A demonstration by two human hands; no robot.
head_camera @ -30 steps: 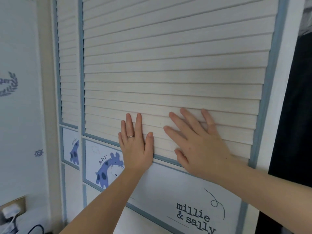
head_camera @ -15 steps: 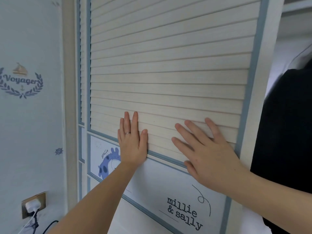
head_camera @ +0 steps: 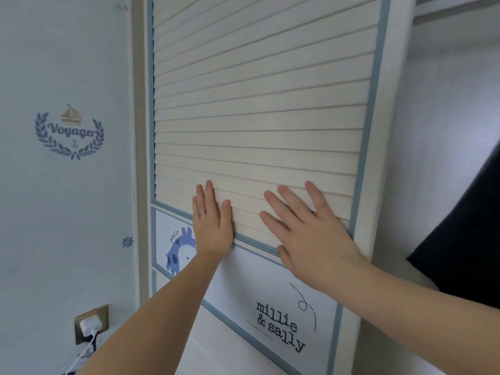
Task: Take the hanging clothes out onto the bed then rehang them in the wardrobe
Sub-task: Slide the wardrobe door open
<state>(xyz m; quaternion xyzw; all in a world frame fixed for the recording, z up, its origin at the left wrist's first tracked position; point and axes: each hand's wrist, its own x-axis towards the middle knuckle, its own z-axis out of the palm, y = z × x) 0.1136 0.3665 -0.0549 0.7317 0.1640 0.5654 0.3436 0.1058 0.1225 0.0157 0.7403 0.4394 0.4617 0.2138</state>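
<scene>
A cream sliding wardrobe door (head_camera: 259,104) with horizontal slats and blue trim fills the middle of the view. My left hand (head_camera: 212,224) lies flat on its lower slats, fingers together, a ring on one finger. My right hand (head_camera: 305,231) presses flat beside it, fingers spread, close to the door's right edge. Neither hand holds anything. To the right of the door the wardrobe inside (head_camera: 443,131) shows, with a dark garment (head_camera: 465,231) hanging at the far right edge. The bed is out of view.
A pale wall (head_camera: 67,212) with a "Voyager" sticker (head_camera: 69,132) stands left of the wardrobe. Low on it a wall socket holds a white charger (head_camera: 90,324) with a cable. The door's lower panel (head_camera: 270,301) carries a giraffe picture and "millie & sally" lettering.
Both flat hands have slid the door to the left. The second door behind it is now almost covered, and more of the wardrobe opening shows on the right.
</scene>
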